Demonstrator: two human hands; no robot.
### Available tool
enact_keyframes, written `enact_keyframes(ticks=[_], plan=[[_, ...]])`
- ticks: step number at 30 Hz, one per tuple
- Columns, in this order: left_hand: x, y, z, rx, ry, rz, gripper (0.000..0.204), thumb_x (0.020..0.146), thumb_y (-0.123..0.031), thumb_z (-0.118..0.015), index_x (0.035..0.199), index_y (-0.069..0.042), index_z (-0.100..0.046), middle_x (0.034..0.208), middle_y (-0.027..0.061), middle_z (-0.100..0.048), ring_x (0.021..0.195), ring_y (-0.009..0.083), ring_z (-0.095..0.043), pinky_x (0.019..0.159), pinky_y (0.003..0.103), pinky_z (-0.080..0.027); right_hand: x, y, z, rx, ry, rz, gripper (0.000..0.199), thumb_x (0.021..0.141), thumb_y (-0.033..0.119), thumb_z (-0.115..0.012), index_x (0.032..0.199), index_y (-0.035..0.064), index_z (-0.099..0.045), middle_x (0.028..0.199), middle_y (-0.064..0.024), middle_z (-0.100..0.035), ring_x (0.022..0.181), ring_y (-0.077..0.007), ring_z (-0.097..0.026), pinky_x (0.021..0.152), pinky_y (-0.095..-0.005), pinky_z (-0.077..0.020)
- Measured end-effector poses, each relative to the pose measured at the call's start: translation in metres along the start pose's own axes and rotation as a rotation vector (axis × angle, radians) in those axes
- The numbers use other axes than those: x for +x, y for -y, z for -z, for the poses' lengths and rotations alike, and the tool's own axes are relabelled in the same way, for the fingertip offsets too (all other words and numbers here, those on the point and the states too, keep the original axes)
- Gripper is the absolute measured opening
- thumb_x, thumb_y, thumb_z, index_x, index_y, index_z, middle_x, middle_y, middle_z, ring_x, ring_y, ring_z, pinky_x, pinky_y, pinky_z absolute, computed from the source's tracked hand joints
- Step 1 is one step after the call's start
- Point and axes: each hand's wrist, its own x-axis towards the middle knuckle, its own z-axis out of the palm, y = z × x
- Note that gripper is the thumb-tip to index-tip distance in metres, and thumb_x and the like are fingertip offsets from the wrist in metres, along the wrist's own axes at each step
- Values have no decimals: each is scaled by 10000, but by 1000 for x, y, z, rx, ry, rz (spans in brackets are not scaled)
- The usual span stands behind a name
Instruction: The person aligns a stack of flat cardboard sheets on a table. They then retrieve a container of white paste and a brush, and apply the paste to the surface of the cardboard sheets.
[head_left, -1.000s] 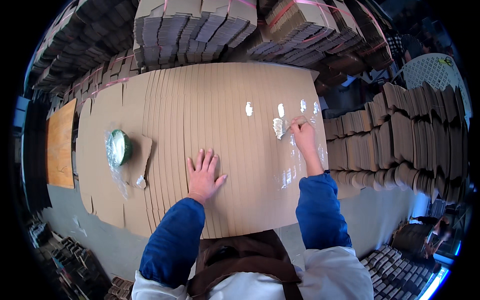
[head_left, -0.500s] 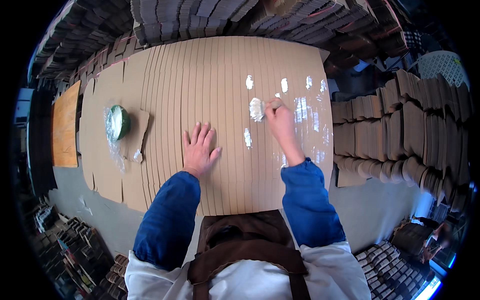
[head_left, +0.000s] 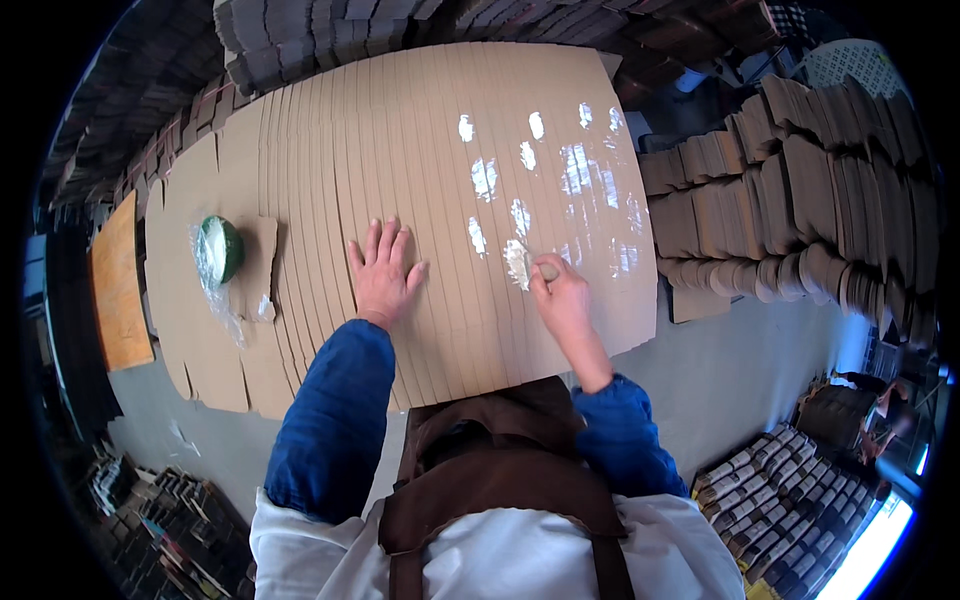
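Pressing flat with fingers spread, the left hand (head_left: 385, 275) rests on the fanned cardboard sheets (head_left: 330, 150); just right of it, the right hand (head_left: 562, 298) pinches a brush (head_left: 522, 265) against the sheets' wet streaks.

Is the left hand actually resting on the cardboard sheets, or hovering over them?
Touching. The head view shows the left hand lying flat, fingers spread, on the fanned cardboard sheets, no gap or shadow beneath it.
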Motion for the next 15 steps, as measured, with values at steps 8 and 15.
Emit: enact_keyframes(ticks=[8, 15], plan=[[-3, 1, -1, -39, -2, -10, 638, 955, -458, -556, 1488, -131, -431, 1632, 65, -286, 1530, 313, -190, 1204, 643, -132, -48, -2, 0, -120, -5, -12, 191, 876, 126, -657, 1067, 123, -669, 1074, -112, -688, 927, -332, -683, 783, -433, -576], [-3, 0, -9, -44, -44, -42, 651, 949, -467, -556, 1484, -118, -433, 1623, 70, -312, 1528, 313, -203, 1198, 647, -132, -91, 22, 1, -227, 135, 302, 411, 804, 22, -609, 1195, 137, -663, 1166, -96, -668, 1021, -327, -664, 819, -422, -575]])
